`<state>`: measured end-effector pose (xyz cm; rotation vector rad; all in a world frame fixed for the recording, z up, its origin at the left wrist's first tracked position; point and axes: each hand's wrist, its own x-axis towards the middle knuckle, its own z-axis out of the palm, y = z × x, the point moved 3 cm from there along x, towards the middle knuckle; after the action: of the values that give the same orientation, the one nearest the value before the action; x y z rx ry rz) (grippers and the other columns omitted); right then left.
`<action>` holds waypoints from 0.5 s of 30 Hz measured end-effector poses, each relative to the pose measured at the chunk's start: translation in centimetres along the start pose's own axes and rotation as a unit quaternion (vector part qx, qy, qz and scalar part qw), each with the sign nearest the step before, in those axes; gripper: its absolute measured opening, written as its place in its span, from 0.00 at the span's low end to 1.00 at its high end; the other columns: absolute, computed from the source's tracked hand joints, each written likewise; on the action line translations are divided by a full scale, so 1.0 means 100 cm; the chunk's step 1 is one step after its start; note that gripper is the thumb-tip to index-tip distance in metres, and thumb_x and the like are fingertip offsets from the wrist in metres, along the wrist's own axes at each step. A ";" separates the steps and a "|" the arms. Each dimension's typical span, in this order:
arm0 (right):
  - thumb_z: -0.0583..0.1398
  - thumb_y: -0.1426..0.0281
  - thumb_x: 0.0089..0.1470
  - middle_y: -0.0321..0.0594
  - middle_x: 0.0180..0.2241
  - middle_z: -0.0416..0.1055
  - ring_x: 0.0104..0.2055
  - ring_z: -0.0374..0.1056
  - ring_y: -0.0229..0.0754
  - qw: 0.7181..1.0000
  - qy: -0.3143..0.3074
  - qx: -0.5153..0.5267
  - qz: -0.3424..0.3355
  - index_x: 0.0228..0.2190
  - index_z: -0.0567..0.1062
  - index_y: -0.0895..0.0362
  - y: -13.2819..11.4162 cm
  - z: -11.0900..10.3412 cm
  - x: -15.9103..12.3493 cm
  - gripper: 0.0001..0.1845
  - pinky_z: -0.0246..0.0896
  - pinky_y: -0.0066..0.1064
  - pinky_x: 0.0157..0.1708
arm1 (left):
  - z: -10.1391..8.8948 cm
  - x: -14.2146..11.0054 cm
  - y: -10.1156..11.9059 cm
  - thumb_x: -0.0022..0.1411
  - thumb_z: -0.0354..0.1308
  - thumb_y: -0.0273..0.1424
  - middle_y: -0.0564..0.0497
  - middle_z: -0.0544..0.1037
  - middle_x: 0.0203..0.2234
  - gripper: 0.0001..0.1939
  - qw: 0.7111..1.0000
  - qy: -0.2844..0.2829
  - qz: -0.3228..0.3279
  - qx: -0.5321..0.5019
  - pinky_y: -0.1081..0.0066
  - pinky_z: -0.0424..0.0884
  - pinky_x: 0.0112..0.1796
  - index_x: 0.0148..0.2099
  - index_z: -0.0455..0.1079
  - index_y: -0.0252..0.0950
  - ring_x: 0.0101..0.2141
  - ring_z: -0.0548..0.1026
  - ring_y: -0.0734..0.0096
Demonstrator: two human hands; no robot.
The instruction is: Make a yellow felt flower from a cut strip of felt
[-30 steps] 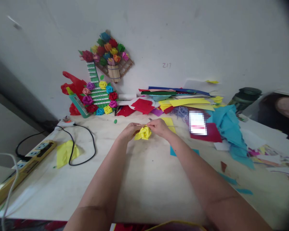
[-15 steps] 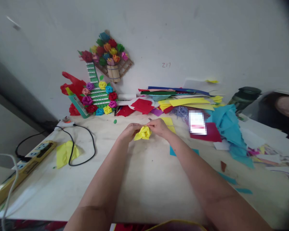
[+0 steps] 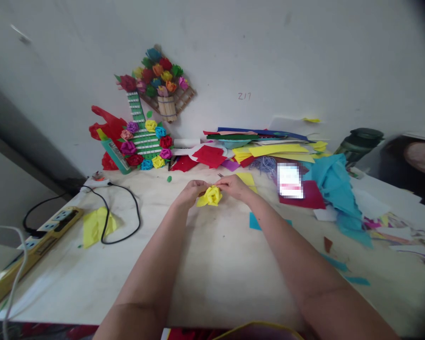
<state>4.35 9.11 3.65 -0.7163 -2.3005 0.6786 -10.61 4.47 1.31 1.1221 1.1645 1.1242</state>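
Note:
A yellow paper flower [image 3: 211,196] with folded petals is held above the middle of the table. My left hand [image 3: 192,192] pinches its upper left side, fingers closed. From the right, my right hand [image 3: 234,187] has its fingertips closed on the flower's top edge. A thin pointed metal tip [image 3: 220,175] shows just above the right fingers; what it belongs to is hidden. Behind the right wrist lies a yellow paper piece [image 3: 246,179], and under the forearm a blue paper piece [image 3: 255,221].
At left lie a power strip [image 3: 49,226], a black cable [image 3: 139,222] and crumpled yellow paper [image 3: 92,226]. A glue bottle [image 3: 115,153] leans near paper-flower decorations [image 3: 148,141]. Stacked coloured paper [image 3: 269,141], a bright-screened phone [image 3: 289,182], blue crepe paper [image 3: 335,184] and a dark bottle [image 3: 361,141] stand right.
The yellow flower has turned slightly between my fingers, its petals now facing me a little more. Both hands stay in nearly the same place.

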 end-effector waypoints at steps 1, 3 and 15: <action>0.55 0.73 0.45 0.38 0.28 0.73 0.29 0.66 0.34 1.000 -0.006 0.008 0.001 0.31 0.76 0.58 0.000 0.000 0.000 0.11 0.59 0.24 0.30 | 0.000 0.000 0.000 0.41 0.58 0.30 0.51 0.71 0.16 0.09 1.000 0.000 0.003 0.005 0.75 0.61 0.23 0.27 0.68 0.30 0.19 0.69 0.75; 0.55 0.73 0.45 0.39 0.28 0.73 0.30 0.67 0.35 1.000 -0.014 0.017 0.006 0.31 0.76 0.58 0.001 0.000 0.001 0.11 0.60 0.24 0.31 | -0.001 0.000 0.000 0.41 0.58 0.30 0.51 0.71 0.16 0.09 1.000 -0.003 0.008 0.009 0.75 0.61 0.23 0.28 0.68 0.30 0.20 0.69 0.75; 0.54 0.70 0.46 0.37 0.29 0.74 0.30 0.66 0.35 0.997 -0.065 0.015 0.043 0.36 0.74 0.56 0.003 0.001 -0.002 0.14 0.60 0.26 0.31 | 0.002 -0.004 0.002 0.41 0.59 0.32 0.50 0.72 0.18 0.13 1.000 -0.020 -0.008 0.010 0.76 0.61 0.23 0.29 0.69 0.28 0.20 0.69 0.75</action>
<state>4.49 9.17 3.34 -0.7820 -2.3831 0.8205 -10.47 4.07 1.52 1.1437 1.1555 1.0753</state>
